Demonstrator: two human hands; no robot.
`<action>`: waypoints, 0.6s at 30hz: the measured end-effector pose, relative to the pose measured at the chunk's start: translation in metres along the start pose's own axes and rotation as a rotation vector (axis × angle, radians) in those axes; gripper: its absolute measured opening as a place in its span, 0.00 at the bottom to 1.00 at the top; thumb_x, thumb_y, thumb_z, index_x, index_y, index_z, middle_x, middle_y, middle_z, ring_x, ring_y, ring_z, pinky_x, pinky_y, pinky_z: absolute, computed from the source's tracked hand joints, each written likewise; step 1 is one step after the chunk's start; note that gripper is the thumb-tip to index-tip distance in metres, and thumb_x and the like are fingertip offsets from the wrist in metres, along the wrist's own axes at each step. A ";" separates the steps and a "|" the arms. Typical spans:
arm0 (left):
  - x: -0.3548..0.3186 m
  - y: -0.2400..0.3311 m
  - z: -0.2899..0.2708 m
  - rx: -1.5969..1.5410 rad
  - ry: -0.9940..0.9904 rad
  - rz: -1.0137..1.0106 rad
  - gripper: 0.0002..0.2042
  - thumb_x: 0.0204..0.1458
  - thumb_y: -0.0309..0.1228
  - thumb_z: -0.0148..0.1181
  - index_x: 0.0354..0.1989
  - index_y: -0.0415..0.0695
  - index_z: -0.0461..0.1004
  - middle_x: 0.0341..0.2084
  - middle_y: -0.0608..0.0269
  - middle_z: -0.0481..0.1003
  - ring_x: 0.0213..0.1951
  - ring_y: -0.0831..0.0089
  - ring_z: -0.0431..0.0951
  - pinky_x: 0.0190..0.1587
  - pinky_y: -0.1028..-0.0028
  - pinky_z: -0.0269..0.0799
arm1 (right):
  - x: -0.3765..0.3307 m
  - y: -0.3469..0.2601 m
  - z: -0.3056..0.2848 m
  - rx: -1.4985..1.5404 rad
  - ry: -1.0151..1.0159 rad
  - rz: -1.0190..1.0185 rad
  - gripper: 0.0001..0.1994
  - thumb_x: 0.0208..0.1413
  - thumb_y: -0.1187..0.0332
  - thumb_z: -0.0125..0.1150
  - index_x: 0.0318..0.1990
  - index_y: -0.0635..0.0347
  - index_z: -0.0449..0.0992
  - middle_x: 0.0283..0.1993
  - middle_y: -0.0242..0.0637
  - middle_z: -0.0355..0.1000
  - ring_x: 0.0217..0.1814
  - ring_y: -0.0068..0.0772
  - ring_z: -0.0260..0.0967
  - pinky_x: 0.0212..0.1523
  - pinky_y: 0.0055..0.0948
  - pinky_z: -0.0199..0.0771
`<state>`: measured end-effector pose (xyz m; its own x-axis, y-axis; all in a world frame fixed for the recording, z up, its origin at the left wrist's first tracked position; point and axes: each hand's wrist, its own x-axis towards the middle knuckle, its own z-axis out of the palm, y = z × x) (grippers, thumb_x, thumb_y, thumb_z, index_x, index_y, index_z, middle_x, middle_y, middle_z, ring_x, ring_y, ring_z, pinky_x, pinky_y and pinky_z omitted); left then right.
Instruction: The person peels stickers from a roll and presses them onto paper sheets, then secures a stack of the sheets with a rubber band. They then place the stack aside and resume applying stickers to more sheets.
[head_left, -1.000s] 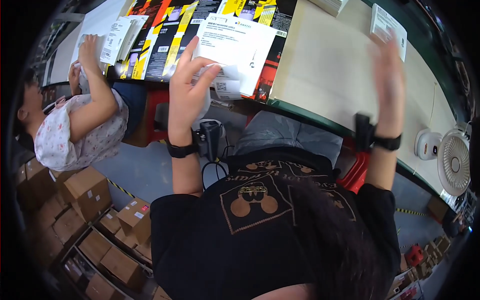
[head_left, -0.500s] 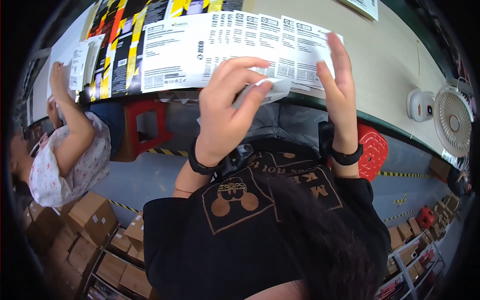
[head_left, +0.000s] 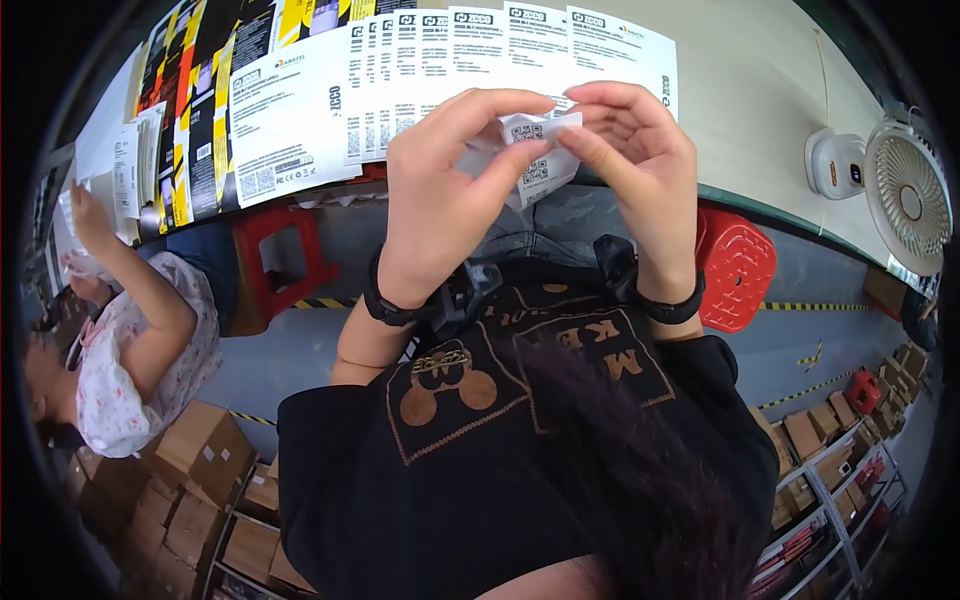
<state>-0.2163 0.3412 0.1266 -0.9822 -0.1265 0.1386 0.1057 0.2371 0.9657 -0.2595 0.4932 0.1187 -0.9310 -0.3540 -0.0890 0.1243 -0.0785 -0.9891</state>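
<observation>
A small white label strip (head_left: 545, 175) printed with square codes is pinched in my left hand (head_left: 450, 165), its thumb across the front. My right hand (head_left: 640, 150) has come up to the strip's upper right corner, thumb against the edge and fingers curled in; the fingertips behind the paper are partly hidden. Just beyond both hands, several white printed cards (head_left: 275, 120) lie overlapping in a row along the table's near edge, each with black text.
Black and yellow printed packaging (head_left: 205, 140) covers the table's left part. A white fan (head_left: 908, 200) and small white device (head_left: 835, 165) stand at right. Red stools (head_left: 738, 275) are below the table edge. Another person (head_left: 150, 340) works at far left; cardboard boxes (head_left: 205, 450) are behind.
My right hand has moved left and down from over the cards to the strip in my left hand. The strip now shows its coded face. The whole view has shifted slightly.
</observation>
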 end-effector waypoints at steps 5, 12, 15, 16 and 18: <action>0.006 -0.011 -0.004 -0.058 -0.136 -0.154 0.09 0.41 0.26 0.65 0.31 0.37 0.76 0.28 0.64 0.75 0.28 0.83 0.73 0.31 0.85 0.67 | 0.012 0.007 -0.017 -0.180 -0.007 -0.235 0.13 0.48 0.76 0.61 0.43 0.66 0.70 0.35 0.35 0.72 0.38 0.22 0.70 0.41 0.19 0.70; 0.009 -0.025 0.001 -0.257 -0.090 -0.188 0.08 0.41 0.26 0.66 0.29 0.38 0.76 0.26 0.64 0.75 0.29 0.80 0.73 0.31 0.83 0.68 | 0.004 0.017 -0.018 0.137 -0.092 -0.083 0.25 0.48 0.80 0.59 0.55 0.64 0.60 0.37 0.38 0.71 0.39 0.25 0.71 0.42 0.22 0.71; 0.015 -0.024 0.008 -0.015 -0.038 0.044 0.08 0.41 0.25 0.65 0.31 0.37 0.75 0.26 0.63 0.75 0.29 0.80 0.73 0.31 0.83 0.67 | -0.002 0.023 -0.023 0.055 -0.057 -0.060 0.28 0.48 0.82 0.57 0.58 0.66 0.56 0.35 0.40 0.71 0.40 0.28 0.71 0.42 0.23 0.72; 0.018 -0.021 0.010 0.262 -0.001 0.238 0.09 0.42 0.24 0.64 0.32 0.36 0.75 0.26 0.63 0.75 0.29 0.81 0.73 0.32 0.84 0.66 | -0.003 0.024 -0.025 0.012 -0.042 -0.047 0.30 0.48 0.83 0.57 0.59 0.66 0.53 0.35 0.41 0.71 0.40 0.30 0.71 0.42 0.24 0.72; 0.019 -0.021 0.014 0.538 0.036 0.433 0.09 0.43 0.23 0.63 0.33 0.35 0.74 0.26 0.63 0.75 0.29 0.82 0.72 0.33 0.85 0.65 | -0.005 0.026 -0.024 -0.010 -0.018 -0.075 0.30 0.48 0.82 0.58 0.59 0.65 0.55 0.34 0.40 0.71 0.38 0.27 0.71 0.41 0.21 0.72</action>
<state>-0.2392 0.3477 0.1056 -0.8623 0.0578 0.5030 0.3863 0.7174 0.5797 -0.2603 0.5157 0.0907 -0.9314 -0.3639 -0.0124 0.0506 -0.0957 -0.9941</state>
